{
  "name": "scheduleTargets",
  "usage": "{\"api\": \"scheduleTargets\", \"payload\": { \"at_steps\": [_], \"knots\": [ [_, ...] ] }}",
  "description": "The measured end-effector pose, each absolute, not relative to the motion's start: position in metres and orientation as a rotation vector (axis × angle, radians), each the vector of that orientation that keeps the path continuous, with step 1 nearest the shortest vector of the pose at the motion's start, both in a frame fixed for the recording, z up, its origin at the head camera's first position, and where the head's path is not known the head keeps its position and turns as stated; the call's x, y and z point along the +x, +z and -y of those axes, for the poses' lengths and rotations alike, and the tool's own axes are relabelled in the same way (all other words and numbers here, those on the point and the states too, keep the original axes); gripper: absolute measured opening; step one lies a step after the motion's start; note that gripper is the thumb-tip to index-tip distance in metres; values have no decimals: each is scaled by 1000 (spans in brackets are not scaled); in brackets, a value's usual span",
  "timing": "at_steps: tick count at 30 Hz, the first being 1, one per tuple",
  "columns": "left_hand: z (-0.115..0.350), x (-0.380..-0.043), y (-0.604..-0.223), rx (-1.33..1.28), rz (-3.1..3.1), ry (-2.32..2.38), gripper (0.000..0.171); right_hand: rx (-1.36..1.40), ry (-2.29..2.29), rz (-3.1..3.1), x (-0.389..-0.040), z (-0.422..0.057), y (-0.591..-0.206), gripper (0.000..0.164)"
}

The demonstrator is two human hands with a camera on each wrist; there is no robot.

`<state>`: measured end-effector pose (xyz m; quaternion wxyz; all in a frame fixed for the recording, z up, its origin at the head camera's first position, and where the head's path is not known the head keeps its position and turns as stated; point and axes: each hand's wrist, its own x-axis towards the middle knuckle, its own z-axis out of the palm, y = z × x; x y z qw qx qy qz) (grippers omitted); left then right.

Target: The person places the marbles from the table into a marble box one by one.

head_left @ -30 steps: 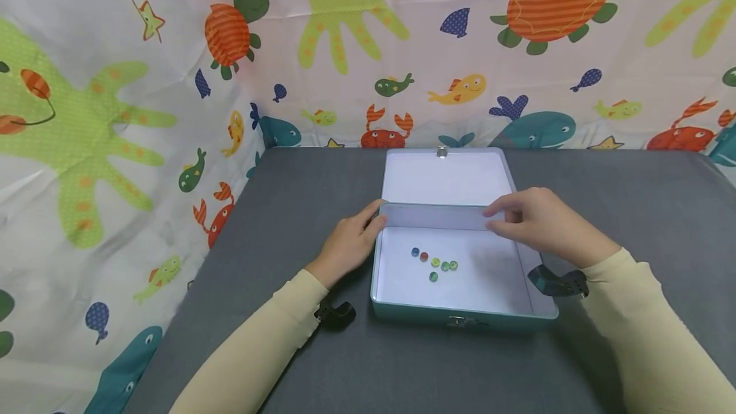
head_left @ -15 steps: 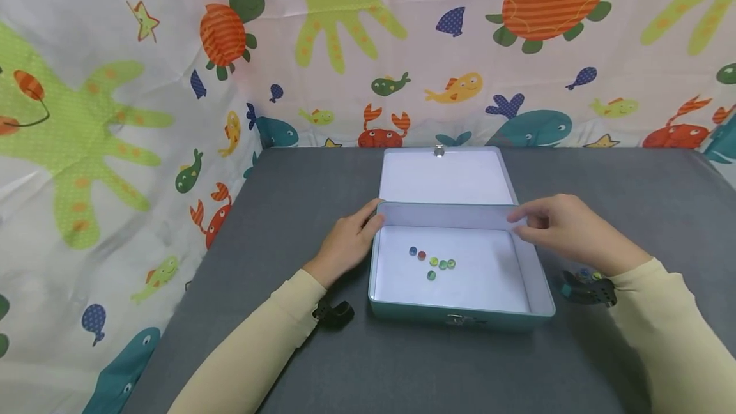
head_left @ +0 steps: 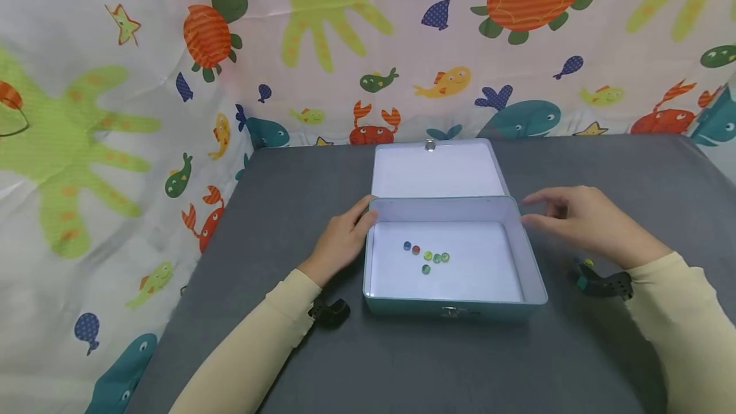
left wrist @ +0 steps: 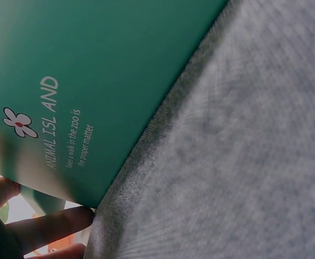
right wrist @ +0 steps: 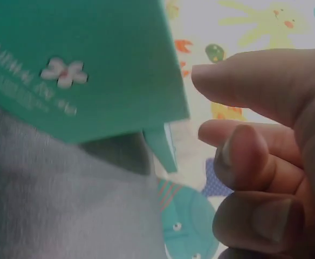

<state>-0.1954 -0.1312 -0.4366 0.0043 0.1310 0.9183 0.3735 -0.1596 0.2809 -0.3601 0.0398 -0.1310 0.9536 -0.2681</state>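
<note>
A green tin box (head_left: 454, 309) with a white interior sits on the grey table, its hinged lid (head_left: 437, 171) laid back. Inside lie several small glass marbles (head_left: 428, 255) in blue, red, yellow and green. My left hand (head_left: 340, 240) holds the box's back left corner, thumb at the rim; in the left wrist view its fingers (left wrist: 49, 226) reach behind that corner. Just outside the right wall hovers my right hand (head_left: 586, 219), thumb and index finger apart with nothing between them. The right wrist view shows its fingertips (right wrist: 206, 78) clear of the box corner.
More marbles (head_left: 588, 262) lie on the table right of the box, partly hidden by the right wrist camera (head_left: 604, 285). A curtain (head_left: 322, 37) printed with sea animals hangs behind and at the left. A metal clasp (head_left: 450, 312) is on the box front.
My right hand has moved rightward from over the box's inside to beyond its right wall. The left hand stays on the corner. Marbles in the box lie as before; the head view has shifted slightly.
</note>
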Motion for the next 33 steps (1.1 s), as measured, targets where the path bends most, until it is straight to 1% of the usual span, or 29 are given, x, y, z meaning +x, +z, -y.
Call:
{"api": "scheduleTargets", "payload": {
  "at_steps": [6, 13, 21, 24, 29, 33],
  "knots": [
    [133, -198, -434, 426, -2901, 1140, 55, -383, -789, -2928, -158, -297, -363, 41],
    [135, -200, -429, 422, -2902, 1135, 57, -401, -708, -2895, -158, -311, -368, 35],
    [135, -200, -431, 414, -2893, 1123, 55, -377, -616, -2816, -162, -321, -373, 35],
    [135, -200, -432, 407, -2895, 1128, 55, -358, -590, -2786, -163, -325, -376, 30],
    [133, -199, -432, 403, -2891, 1133, 55, -367, -559, -2759, -162, -330, -380, 16],
    [132, -199, -433, 406, -2885, 1129, 55, -380, -536, -2741, -162, -335, -383, 12]
  ]
}}
